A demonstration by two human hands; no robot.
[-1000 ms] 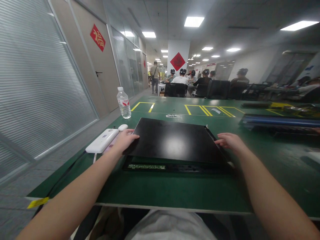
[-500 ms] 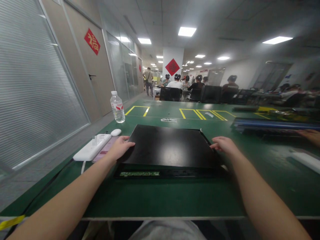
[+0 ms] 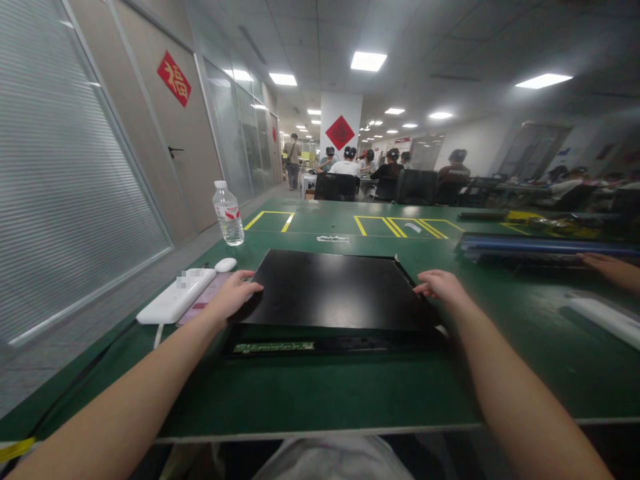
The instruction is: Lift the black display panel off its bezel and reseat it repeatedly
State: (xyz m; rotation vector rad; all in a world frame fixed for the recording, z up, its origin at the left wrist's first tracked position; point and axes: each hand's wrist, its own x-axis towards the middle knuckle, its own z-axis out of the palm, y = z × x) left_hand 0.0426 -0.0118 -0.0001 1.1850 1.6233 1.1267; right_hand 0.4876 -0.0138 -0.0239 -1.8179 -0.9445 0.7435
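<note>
A flat black panel (image 3: 330, 290) lies in front of me on the green table (image 3: 320, 400). Along its near side runs a dark strip with a green circuit board (image 3: 273, 347). My left hand (image 3: 235, 293) grips the panel's left edge, the thumb on top and the fingers at the side. At the right edge is my right hand (image 3: 440, 288), its fingertips pressed together against the panel's border. A small light tab sticks out near the panel's lower right corner.
Left of the panel are a white power bank (image 3: 173, 299) with a cable, a pinkish phone (image 3: 205, 300), a white oval case (image 3: 225, 265) and a water bottle (image 3: 229, 213). At right, another person's hand (image 3: 607, 267) is by a blue roll-like object (image 3: 545, 245). Several people sit farther back.
The whole view has shifted slightly, so things appear a little farther left. Both hands keep their places at the panel's edges.
</note>
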